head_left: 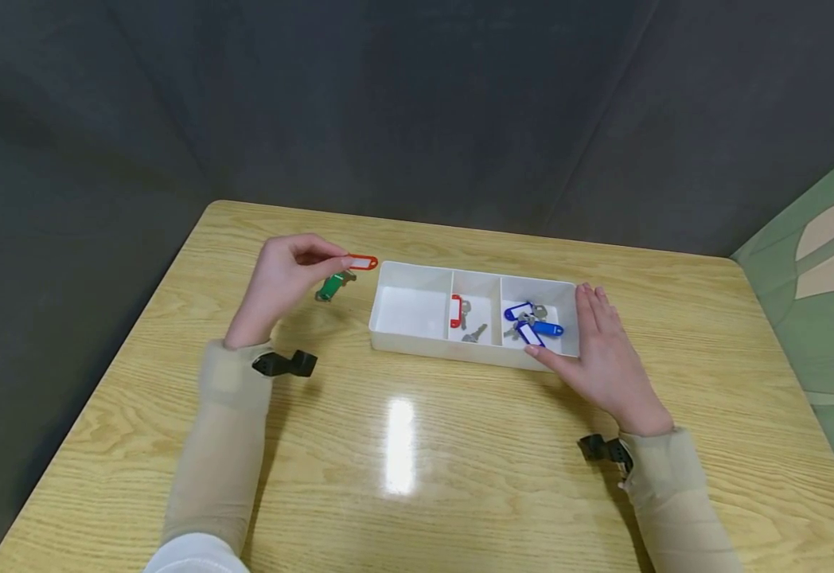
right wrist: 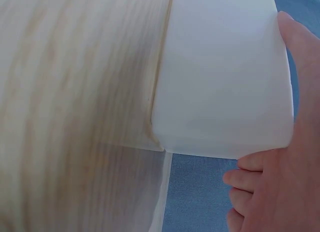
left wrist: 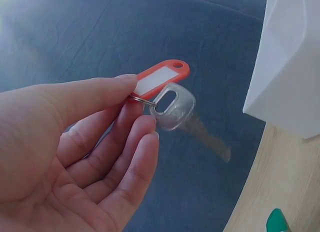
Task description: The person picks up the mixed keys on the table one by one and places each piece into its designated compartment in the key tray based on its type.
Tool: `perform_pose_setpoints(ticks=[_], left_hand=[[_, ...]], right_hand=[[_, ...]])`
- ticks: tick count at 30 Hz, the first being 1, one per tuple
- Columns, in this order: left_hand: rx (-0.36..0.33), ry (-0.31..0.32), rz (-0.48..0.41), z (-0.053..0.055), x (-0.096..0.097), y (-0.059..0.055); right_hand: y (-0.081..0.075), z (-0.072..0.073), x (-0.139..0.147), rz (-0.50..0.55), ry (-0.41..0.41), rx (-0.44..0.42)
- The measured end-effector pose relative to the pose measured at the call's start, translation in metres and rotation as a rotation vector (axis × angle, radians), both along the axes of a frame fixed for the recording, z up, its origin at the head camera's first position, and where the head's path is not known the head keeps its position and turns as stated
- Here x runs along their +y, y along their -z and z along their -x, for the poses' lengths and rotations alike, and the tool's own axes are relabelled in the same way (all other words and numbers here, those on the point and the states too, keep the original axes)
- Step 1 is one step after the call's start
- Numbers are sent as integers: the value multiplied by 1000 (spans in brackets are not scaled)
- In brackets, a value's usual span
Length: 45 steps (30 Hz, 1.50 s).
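In the head view my left hand (head_left: 291, 270) is raised left of the white three-part box (head_left: 417, 344). Its thumb and fingers pinch a red key tag (left wrist: 162, 79). From the tag's ring hangs a key (left wrist: 175, 109) with a clear head, blurred toward its tip. A green key tag (head_left: 330, 287) with a key lies on the table below this hand. My right hand (head_left: 613, 362) rests at the box's right end, fingers fairly straight along the end wall and thumb on the near rim. The right wrist view shows the box's outer wall (right wrist: 225, 77) against that hand.
The middle compartment holds a red key tag (head_left: 456, 311) and keys (head_left: 474, 333). Several blue key tags (head_left: 547, 329) with keys lie in the right compartment. The left compartment's bare floor shows. The wooden table (head_left: 460, 461) ends at a dark partition (head_left: 417, 119).
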<state>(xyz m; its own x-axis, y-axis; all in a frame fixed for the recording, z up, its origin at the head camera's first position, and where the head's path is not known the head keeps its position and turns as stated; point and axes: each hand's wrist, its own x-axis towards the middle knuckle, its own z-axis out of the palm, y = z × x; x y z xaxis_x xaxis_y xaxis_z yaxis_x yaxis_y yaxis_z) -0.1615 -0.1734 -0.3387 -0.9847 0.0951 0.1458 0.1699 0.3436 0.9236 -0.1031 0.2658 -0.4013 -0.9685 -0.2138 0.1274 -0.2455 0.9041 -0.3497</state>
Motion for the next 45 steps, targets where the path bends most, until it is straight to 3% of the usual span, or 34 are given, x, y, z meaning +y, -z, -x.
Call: perform_pose_setpoints(ticks=[26, 30, 36, 45], left_hand=[[16, 126, -61, 11, 44, -6], [17, 147, -37, 13, 53, -6], [-5, 179, -35, 12, 65, -7], [30, 239, -49, 8, 77, -5]], right_hand=[[2, 3, 0, -2, -4, 11], [1, 3, 1, -9, -8, 14], [1, 2, 2, -33, -6, 12], [-1, 1, 2, -63, -14, 26]])
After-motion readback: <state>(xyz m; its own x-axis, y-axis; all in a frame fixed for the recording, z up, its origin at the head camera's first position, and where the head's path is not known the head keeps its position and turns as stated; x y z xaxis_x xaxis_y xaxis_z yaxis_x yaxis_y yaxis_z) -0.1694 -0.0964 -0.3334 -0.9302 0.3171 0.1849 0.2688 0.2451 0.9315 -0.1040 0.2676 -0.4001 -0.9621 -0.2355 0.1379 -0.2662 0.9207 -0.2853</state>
